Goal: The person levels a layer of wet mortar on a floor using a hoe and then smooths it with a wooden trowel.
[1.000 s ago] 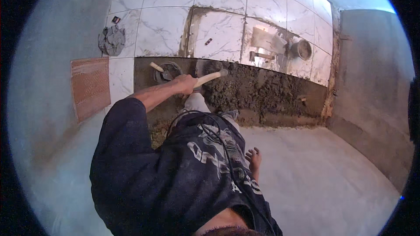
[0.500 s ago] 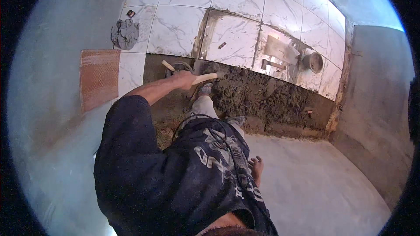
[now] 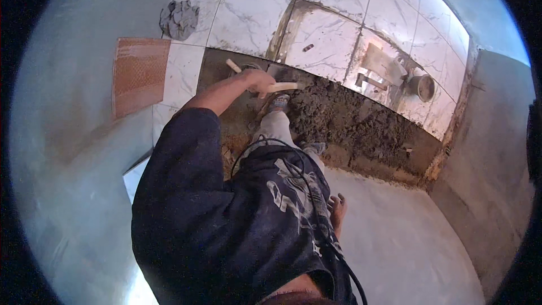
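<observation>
My left hand [image 3: 261, 81] is closed around a pale wooden handle [image 3: 285, 86], stretched out over the mortar bed. The handle's far end meets the dark mortar, and I cannot make out the tool's head. Just beyond that hand, a second pale wooden handle [image 3: 232, 66] sticks up beside a dark round container, mostly hidden by the hand. Rough, lumpy mortar [image 3: 355, 116] fills the strip around my feet. My right hand [image 3: 337, 206] hangs low at my side, its fingers loosely apart and nothing in them.
White marbled tiles [image 3: 330, 36] border the strip. On them lie a notched-looking metal tool [image 3: 371, 82], a flat smeared plate [image 3: 384, 65] and a bucket [image 3: 422, 87]. A grey cloth [image 3: 179, 20] and a reddish woven mat [image 3: 141, 73] are at left. Grey walls [image 3: 485, 152] enclose the space.
The whole view has shifted, so the tiles and walls sit further right. My left hand keeps its hold on the wooden handle at the mortar. My right hand still hangs at my side.
</observation>
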The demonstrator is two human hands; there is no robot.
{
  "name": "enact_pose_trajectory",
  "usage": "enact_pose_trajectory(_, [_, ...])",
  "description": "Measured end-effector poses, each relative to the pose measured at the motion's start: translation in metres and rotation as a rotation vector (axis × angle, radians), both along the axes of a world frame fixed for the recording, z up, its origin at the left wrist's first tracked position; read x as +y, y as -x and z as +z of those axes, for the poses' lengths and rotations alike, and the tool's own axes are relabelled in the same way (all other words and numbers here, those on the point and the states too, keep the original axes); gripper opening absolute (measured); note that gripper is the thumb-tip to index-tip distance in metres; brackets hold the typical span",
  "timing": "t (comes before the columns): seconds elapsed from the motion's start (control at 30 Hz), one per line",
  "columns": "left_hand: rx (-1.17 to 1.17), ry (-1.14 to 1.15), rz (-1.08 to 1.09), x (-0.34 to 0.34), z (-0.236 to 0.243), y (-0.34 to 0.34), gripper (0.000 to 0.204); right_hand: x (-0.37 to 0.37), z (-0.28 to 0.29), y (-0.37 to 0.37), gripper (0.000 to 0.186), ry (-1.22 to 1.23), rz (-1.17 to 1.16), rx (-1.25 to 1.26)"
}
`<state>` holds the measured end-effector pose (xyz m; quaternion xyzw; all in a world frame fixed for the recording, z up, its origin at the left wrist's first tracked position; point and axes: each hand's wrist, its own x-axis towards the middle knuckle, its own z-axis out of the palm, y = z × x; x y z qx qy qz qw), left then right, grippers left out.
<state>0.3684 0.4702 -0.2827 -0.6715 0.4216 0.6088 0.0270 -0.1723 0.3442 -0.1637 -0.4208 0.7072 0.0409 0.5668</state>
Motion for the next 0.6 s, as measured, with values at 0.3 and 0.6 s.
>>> enact_pose_trajectory(0.3, [0.417,0.209,0.762,0.035,0.020,0.034,0.059,0.007,-0.002,0.015,0.051,-0.009,0.012,-0.060])
enact_pose_trajectory(0.6, [-0.172,0.338,0.260,-0.016,0.033,0.069,0.063,-0.003,-0.006,-0.006,0.047,-0.036,0.003,-0.018])
